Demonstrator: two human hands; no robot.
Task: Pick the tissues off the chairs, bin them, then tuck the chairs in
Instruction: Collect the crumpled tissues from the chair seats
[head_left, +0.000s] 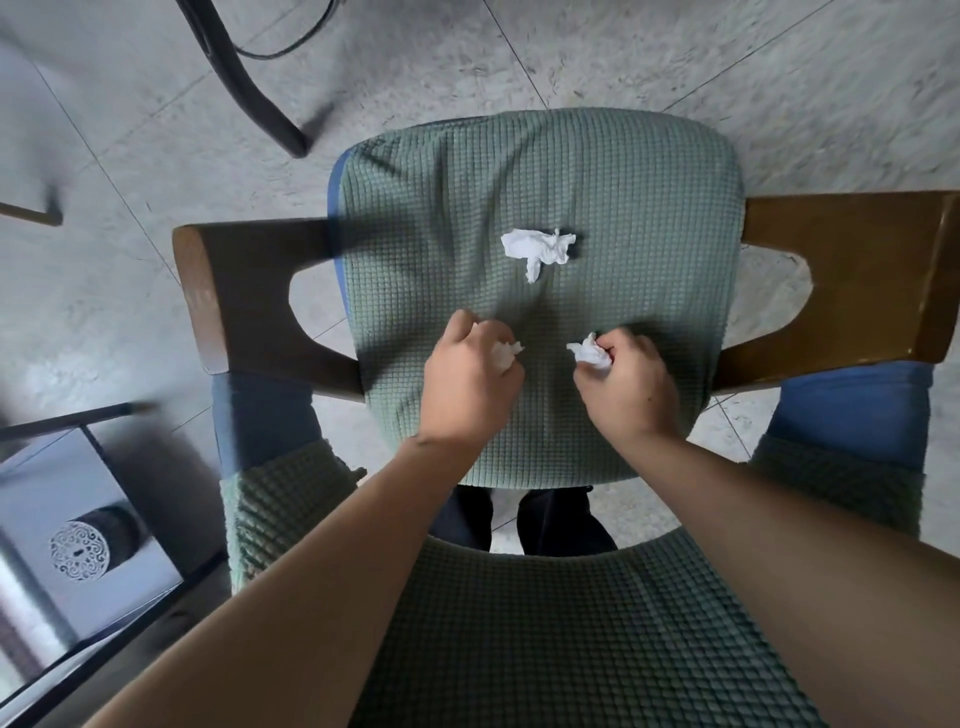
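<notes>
I look straight down over the backrest of a chair with a green quilted seat cover (597, 171) and wooden armrests. My left hand (467, 379) grips a crumpled white tissue (505, 354) just above the seat. My right hand (626, 384) pinches a second crumpled tissue (589, 353) beside it. A third crumpled tissue (540, 249) lies loose on the middle of the seat, ahead of both hands.
The left armrest (234, 291) and right armrest (857, 280) flank the seat. A black curved table leg (249, 88) stands on the tiled floor at the upper left. A dark-framed glass side table (78, 545) sits at the lower left.
</notes>
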